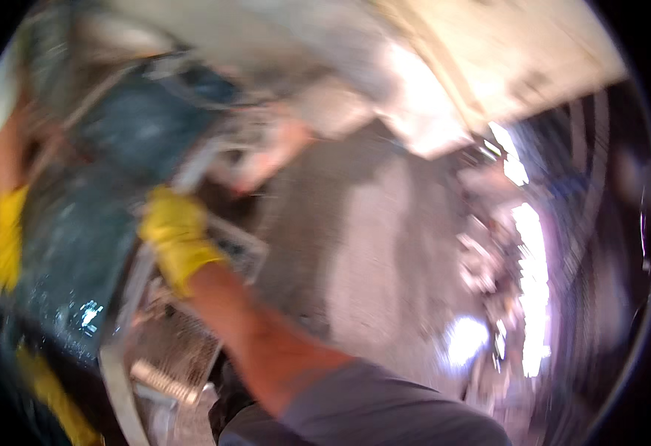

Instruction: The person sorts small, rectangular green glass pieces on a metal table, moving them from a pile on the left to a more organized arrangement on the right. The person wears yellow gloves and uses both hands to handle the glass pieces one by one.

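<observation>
The picture is smeared by motion. My right hand (177,234), in a yellow glove below a bare forearm and grey sleeve, reaches left to the pale rim (136,279) of a dark green, wet-looking surface (80,253). It overlaps or touches that rim; its fingers are too blurred to read. At the lower left edge a yellow glove (58,401) shows in part, apparently my left hand, its fingers indistinct. Across the green surface, another person's yellow-gloved hand (6,238) hangs down at the far left.
Below the rim stands a crate-like container (173,342) with a pale cylindrical piece (166,380) by it. A grey floor (370,260) stretches to the right. Large pale panels (519,52) hang at the upper right. Blurred clutter (481,260) lines the right side, near bright light.
</observation>
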Demonstrator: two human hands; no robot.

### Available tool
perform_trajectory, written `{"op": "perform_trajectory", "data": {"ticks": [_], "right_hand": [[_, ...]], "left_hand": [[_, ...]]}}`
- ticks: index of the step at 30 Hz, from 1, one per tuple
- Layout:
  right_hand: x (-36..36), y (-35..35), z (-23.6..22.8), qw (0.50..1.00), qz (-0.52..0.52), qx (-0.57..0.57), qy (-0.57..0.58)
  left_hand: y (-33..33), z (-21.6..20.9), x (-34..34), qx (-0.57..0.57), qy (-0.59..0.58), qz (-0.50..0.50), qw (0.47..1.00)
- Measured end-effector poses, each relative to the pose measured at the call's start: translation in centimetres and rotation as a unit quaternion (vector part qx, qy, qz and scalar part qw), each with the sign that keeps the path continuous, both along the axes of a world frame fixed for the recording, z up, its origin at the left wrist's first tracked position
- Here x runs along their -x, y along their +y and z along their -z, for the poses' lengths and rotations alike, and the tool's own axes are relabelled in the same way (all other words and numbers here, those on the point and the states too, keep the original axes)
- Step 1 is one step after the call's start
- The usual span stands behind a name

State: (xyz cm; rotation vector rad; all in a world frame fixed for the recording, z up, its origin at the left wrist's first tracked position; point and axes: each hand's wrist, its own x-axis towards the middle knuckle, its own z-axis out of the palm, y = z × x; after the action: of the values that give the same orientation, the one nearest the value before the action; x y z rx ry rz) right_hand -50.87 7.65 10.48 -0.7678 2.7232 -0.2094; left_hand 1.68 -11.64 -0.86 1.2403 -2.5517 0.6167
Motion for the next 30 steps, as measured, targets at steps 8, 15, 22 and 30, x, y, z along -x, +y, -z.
{"op": "perform_trajectory", "data": {"ticks": [8,15,22,30], "right_hand": [[2.6,6.2,3.3,0.991,-0.010,0.098,0.089],[1.6,5.5,4.8,0.990,-0.011,0.076,0.114],[2.6,5.9,4.5,0.991,-0.002,0.073,0.113],[3.1,5.5,4.8,0.990,0.000,0.094,0.103]], "left_hand": [[2.7,-2.0,4.2,-0.188,0.093,-0.053,0.976],[-0.1,2.6,1.9,-0.144,0.096,-0.195,0.966],[4.1,1.8,6.7,-0.146,0.135,-0.096,0.975],[6.2,-0.6,5.8,-0.183,0.156,-0.067,0.968]]}}
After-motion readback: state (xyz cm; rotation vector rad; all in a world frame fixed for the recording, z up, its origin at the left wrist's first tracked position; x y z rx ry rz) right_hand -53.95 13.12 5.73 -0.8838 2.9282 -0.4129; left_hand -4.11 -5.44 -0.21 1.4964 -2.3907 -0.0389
